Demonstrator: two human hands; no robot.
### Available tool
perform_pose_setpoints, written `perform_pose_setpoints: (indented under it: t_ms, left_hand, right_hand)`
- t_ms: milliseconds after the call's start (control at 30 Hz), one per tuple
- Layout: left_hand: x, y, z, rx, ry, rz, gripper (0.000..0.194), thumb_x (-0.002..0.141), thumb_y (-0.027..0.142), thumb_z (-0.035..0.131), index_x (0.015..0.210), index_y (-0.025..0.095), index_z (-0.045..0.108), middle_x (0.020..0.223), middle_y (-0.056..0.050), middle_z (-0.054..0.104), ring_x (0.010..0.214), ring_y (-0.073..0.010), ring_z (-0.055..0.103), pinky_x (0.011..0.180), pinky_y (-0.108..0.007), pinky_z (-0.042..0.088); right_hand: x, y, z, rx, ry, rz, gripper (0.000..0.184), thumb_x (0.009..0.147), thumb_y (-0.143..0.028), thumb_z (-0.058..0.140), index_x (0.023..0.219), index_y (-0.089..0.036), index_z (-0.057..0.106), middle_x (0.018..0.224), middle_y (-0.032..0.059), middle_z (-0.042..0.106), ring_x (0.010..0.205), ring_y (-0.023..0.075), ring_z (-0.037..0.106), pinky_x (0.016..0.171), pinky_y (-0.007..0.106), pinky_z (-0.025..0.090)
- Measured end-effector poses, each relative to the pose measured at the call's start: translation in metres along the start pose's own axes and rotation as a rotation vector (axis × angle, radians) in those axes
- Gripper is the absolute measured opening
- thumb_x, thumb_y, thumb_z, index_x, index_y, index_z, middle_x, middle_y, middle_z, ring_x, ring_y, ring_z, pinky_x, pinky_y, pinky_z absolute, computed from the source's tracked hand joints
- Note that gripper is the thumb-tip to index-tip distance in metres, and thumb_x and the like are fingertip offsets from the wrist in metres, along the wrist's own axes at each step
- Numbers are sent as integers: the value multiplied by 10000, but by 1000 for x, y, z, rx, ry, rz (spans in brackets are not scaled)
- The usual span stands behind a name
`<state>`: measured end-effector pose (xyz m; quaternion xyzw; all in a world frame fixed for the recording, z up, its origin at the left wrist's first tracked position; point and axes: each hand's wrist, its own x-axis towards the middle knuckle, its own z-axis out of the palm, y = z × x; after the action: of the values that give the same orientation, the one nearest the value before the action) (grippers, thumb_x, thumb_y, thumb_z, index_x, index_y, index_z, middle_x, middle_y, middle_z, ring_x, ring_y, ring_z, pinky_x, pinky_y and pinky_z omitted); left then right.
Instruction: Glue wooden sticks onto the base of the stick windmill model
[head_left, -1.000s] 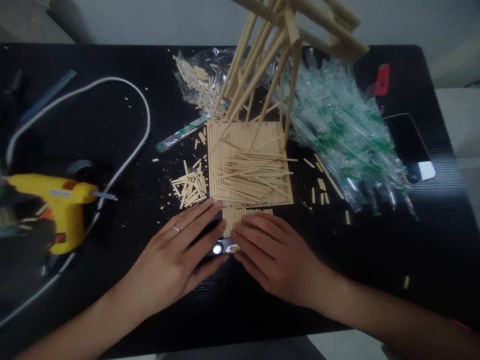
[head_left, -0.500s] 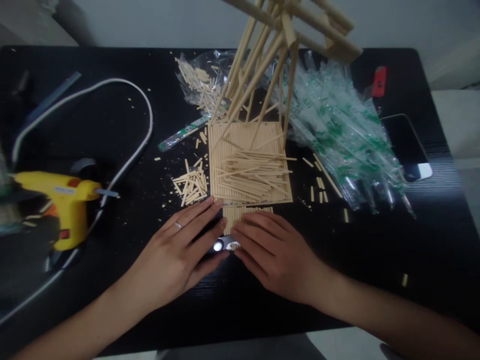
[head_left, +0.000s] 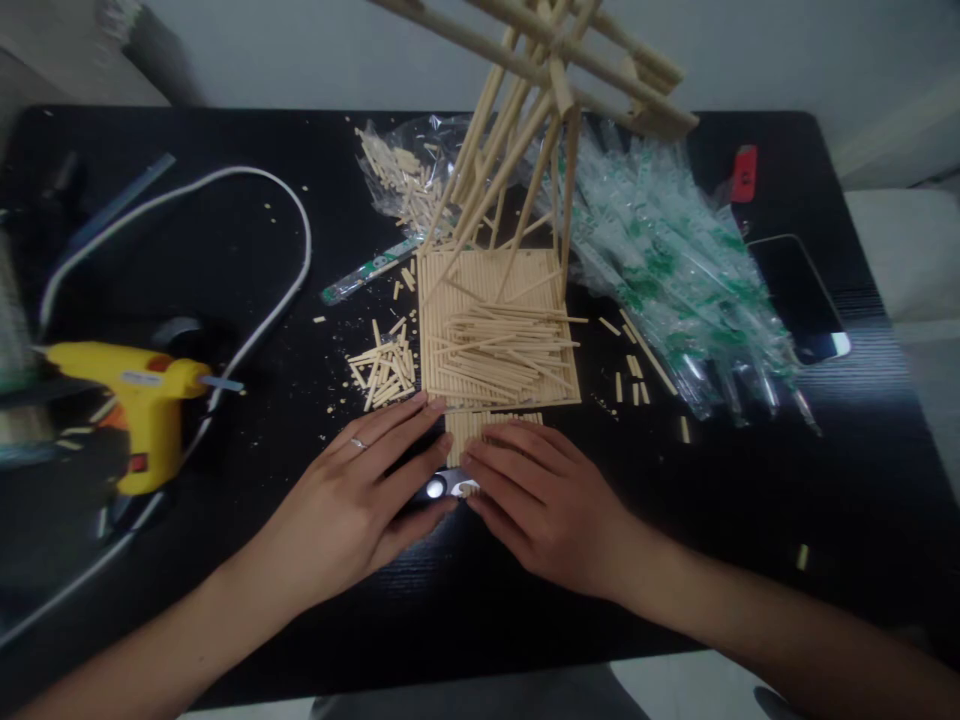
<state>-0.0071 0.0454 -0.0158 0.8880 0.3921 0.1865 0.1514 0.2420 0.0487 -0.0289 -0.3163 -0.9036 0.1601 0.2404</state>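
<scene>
A small row of short wooden sticks (head_left: 459, 432) lies side by side in front of me. My left hand (head_left: 367, 495), with a ring on one finger, presses at its left edge, fingers long and thumb low. Over its right part lies my right hand (head_left: 551, 500), fingers bent onto the sticks and hiding many of them. Between my thumbs and fingertips shows a silvery object (head_left: 448, 486) with a bright round spot; its kind is unclear. Just beyond is a larger stick mat (head_left: 487, 270), with a pile of loose thin sticks (head_left: 502, 350) on top.
Over the mat rises a tall stick frame (head_left: 555, 75). A yellow glue gun (head_left: 154, 400) with a white cord (head_left: 300, 225) is at left. Cut stick pieces (head_left: 386, 370) lie nearby. Green-printed plastic wrappers (head_left: 660, 260), a phone (head_left: 799, 290) and a red object (head_left: 744, 173) are at right.
The camera view has shifted slightly. Both hands keep the same place and pose on the sticks.
</scene>
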Motion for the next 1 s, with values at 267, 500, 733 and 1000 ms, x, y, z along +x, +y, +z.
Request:
perform_pose_setpoints:
  t_ms: [267,500,733,1000]
  left_hand:
    - [-1,0,1,29,-3,0,363,948,300,706,1269,133,678,1498,-175,609,1441,-335,541,1172,-521,515]
    - [1,0,1,56,-6,9,363,952,328,697,1270,153,673,1481,-165,624,1421,-324,563,1222,-555,447]
    - [0,-1,2,63,-4,18,375,943,332,708,1262,137,678,1487,-181,613,1422,-331,558,1224,-559,435]
    - [-1,-1,2,85,-13,15,378,965,362,680,1274,143,667,1491,-181,610,1424,-329,555,1228,-556,426]
  right_hand:
    - [1,2,1,-8,27,-17,253,1008,-200,631,1232,-105,702,1191,111,770,1192,254,670,1081,426,551]
    - [0,4,1,-8,17,-26,245,1034,-221,599,1244,-132,690,1215,116,746,1205,250,662,1072,429,557]
    - [0,5,1,18,42,-32,254,1025,-215,622,1234,-78,673,1166,146,719,1173,261,662,1055,431,570]
    - [-2,9,-1,73,30,-28,345,1014,-264,617,1322,-108,608,1247,168,694,1235,295,633,1037,484,567]
